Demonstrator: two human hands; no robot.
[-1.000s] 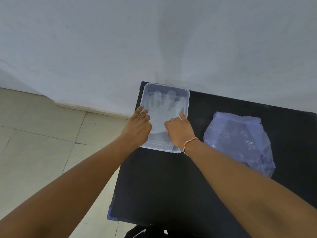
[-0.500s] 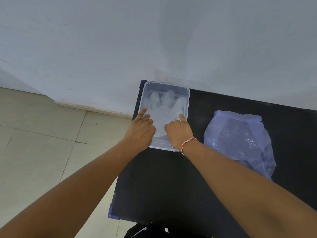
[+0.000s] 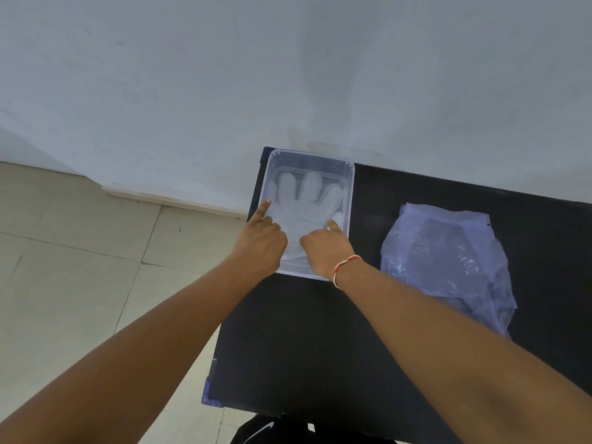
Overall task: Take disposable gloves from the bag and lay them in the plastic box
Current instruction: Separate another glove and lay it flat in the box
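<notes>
A clear plastic box [image 3: 351,187] stands at the far left corner of the black table [image 3: 320,347]. A translucent white disposable glove [image 3: 304,206] lies flat inside it, fingers pointing away from me. My left hand [image 3: 261,243] is curled, and its index fingertip presses at the glove's left edge by the box wall. My right hand [image 3: 323,248], with a red-and-white wrist thread, is also curled, its index fingertip on the glove's right side. Neither hand grips anything. The crumpled bluish plastic bag [image 3: 448,251] lies to the right of the box.
A pale wall rises directly behind the table. Tiled floor [image 3: 80,283] lies past the table's left edge. A dark shoe with a white logo [image 3: 259,431] shows below the table's near edge.
Both hands stay on the glove in the box. My left hand has curled its other fingers in, so only the index finger points out. The view has shifted slightly.
</notes>
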